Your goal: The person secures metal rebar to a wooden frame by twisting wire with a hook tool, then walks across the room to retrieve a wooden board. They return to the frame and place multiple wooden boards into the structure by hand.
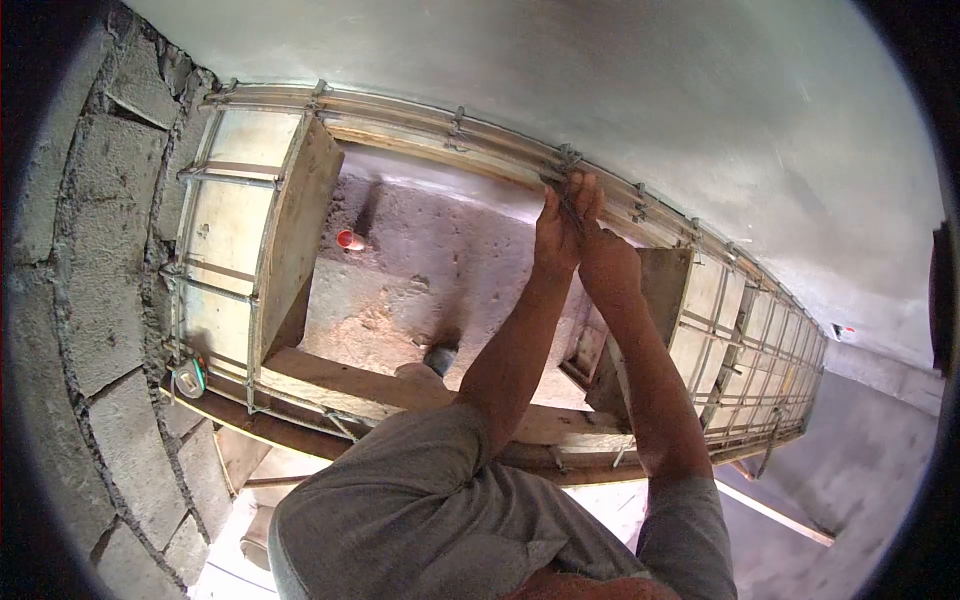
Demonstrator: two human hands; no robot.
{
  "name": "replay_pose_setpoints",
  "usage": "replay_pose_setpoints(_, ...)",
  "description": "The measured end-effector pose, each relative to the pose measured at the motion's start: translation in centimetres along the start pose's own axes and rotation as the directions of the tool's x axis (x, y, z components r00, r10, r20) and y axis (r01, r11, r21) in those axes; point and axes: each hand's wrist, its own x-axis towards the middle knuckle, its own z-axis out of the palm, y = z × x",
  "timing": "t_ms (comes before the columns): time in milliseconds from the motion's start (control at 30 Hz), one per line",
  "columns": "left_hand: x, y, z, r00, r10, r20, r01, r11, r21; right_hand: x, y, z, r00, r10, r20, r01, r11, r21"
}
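Observation:
Both of my hands are raised together at the far beam of the formwork, close to the rebar (457, 122) that runs along the wall. A bundle of thin dark tie wire (567, 207) sits between the fingers of my left hand (556, 236), which is closed around it. Pressed against the lower end of the wires is my right hand (609, 264), its fingers curled. What the right fingers pinch is hidden. Just beyond my fingertips, a wire-wrapped joint (569, 154) shows on the rebar.
Wooden form panels with steel bars stand left (235, 215) and right (715, 295) of an opening. A plank (350, 385) crosses its near side. Below lie a rough floor (430, 270) and a red cup (350, 240). A tape measure (188, 377) sits by the block wall (110, 240).

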Motion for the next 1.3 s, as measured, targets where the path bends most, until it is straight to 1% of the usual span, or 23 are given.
replay_pose_setpoints(100, 0.1, 0.3, -0.3, 0.996, -0.067, 0.064, 0.072, 0.994, -0.080, 0.2, 1.0, -0.5, 0.997, -0.067, -0.024, 0.067, 0.998, -0.017)
replay_pose_setpoints(133, 0.2, 0.2, -0.4, 0.994, -0.063, 0.084, 0.069, 0.994, -0.080, 0.4, 1.1, -1.7, 0.968, -0.208, -0.142, 0.196, 0.976, -0.094)
replay_pose_setpoints(167, 0.4, 0.1, -0.5, 0.992, -0.059, 0.108, 0.068, 0.995, -0.079, 0.8, 1.2, -2.7, 0.903, -0.350, -0.249, 0.309, 0.932, -0.187)
replay_pose_setpoints(200, 0.4, -0.1, -0.3, 0.992, -0.062, 0.110, 0.071, 0.994, -0.083, 1.0, 1.0, -3.4, 0.904, -0.348, -0.249, 0.307, 0.932, -0.191)
replay_pose_setpoints(233, 0.3, -0.2, 0.0, 0.996, -0.043, 0.074, 0.052, 0.992, -0.117, 1.2, 0.7, -3.9, 0.969, -0.224, -0.100, 0.201, 0.959, -0.199)
replay_pose_setpoints(267, 0.1, -0.1, 0.2, 0.999, -0.024, 0.037, 0.029, 0.989, -0.147, 1.4, 0.5, -4.1, 0.995, -0.088, 0.050, 0.097, 0.970, -0.221)
replay_pose_setpoints(300, 0.0, 0.0, 0.5, 0.999, -0.023, 0.035, 0.028, 0.989, -0.146, 1.5, 0.8, -3.7, 0.995, -0.089, 0.051, 0.098, 0.971, -0.219)
replay_pose_setpoints(400, -0.3, -0.1, 0.6, 1.000, -0.020, 0.013, 0.021, 0.996, -0.081, 1.2, 2.6, -1.4, 0.993, -0.116, -0.005, 0.112, 0.968, -0.227)
replay_pose_setpoints(467, 0.2, -0.2, 0.3, 0.994, -0.010, 0.112, 0.011, 1.000, -0.011, 0.4, 3.1, -0.2, 0.962, -0.159, -0.222, 0.126, 0.979, -0.159)
replay_pose_setpoints(500, 0.2, -0.1, 0.0, 0.993, -0.009, 0.114, 0.010, 1.000, -0.010, 0.1, 2.9, -0.3, 0.961, -0.161, -0.224, 0.127, 0.979, -0.159)
replay_pose_setpoints(567, -0.1, 0.1, -0.5, 1.000, 0.007, 0.019, -0.007, 1.000, -0.016, -0.2, 2.4, -0.5, 0.972, -0.140, -0.188, 0.126, 0.988, -0.085)
replay_pose_setpoints(600, -0.1, 0.2, -0.5, 1.000, 0.005, 0.014, -0.005, 1.000, -0.013, -0.2, 2.5, -0.4, 0.973, -0.137, -0.186, 0.123, 0.989, -0.081)
replay_pose_setpoints(667, 0.1, 0.0, -0.3, 0.991, -0.030, 0.131, 0.032, 0.999, -0.014, 0.1, 2.8, -0.5, 0.991, -0.087, -0.100, 0.079, 0.993, -0.084)
replay_pose_setpoints(700, 0.1, 0.0, -0.7, 0.991, -0.030, 0.131, 0.032, 0.999, -0.015, -0.2, 2.7, -0.4, 0.991, -0.087, -0.100, 0.078, 0.993, -0.085)
replay_pose_setpoints(767, 0.2, 0.2, -1.4, 0.999, -0.025, 0.031, 0.027, 0.997, -0.077, -1.2, 2.0, -0.2, 0.998, 0.026, -0.060, -0.026, 1.000, 0.001)
replay_pose_setpoints(900, -0.4, 0.7, -2.0, 0.996, -0.072, 0.052, 0.080, 0.981, -0.174, -2.4, 1.7, 3.5, 0.993, 0.093, -0.068, -0.087, 0.992, 0.093)
replay_pose_setpoints(967, -0.7, 1.2, -1.0, 0.992, -0.105, -0.066, 0.101, 0.993, -0.061, -2.9, 1.4, 5.7, 0.963, 0.109, -0.245, -0.042, 0.963, 0.265)
replay_pose_setpoints(1000, -0.6, 1.3, -0.9, 0.993, -0.102, -0.065, 0.098, 0.993, -0.060, -3.0, 0.7, 5.3, 0.968, 0.138, -0.207, -0.085, 0.965, 0.247)
replay_pose_setpoints(1067, -0.8, 1.7, -0.9, 0.994, -0.107, -0.038, 0.107, 0.994, -0.012, -3.0, 0.5, 6.3, 0.965, 0.133, -0.225, -0.070, 0.961, 0.269)
replay_pose_setpoints(1133, -0.7, 2.2, -2.4, 0.991, -0.130, -0.041, 0.128, 0.991, -0.042, -3.0, 0.6, 7.3, 0.960, 0.131, -0.249, -0.057, 0.957, 0.283)
replay_pose_setpoints(1200, -0.3, 2.6, -3.5, 0.987, -0.157, -0.039, 0.154, 0.986, -0.070, -2.8, 0.4, 8.2, 0.932, 0.140, -0.333, 0.052, 0.861, 0.506)
replay_pose_setpoints(1267, -0.1, 3.3, -4.3, 0.963, -0.253, 0.094, 0.264, 0.955, -0.137, -2.9, 0.2, 8.9, 0.924, 0.163, -0.346, 0.047, 0.850, 0.525)
replay_pose_setpoints(1300, 0.2, 3.5, -4.6, 0.963, -0.252, 0.093, 0.263, 0.955, -0.134, -2.8, -0.2, 8.8, 0.915, 0.187, -0.358, 0.042, 0.838, 0.545)
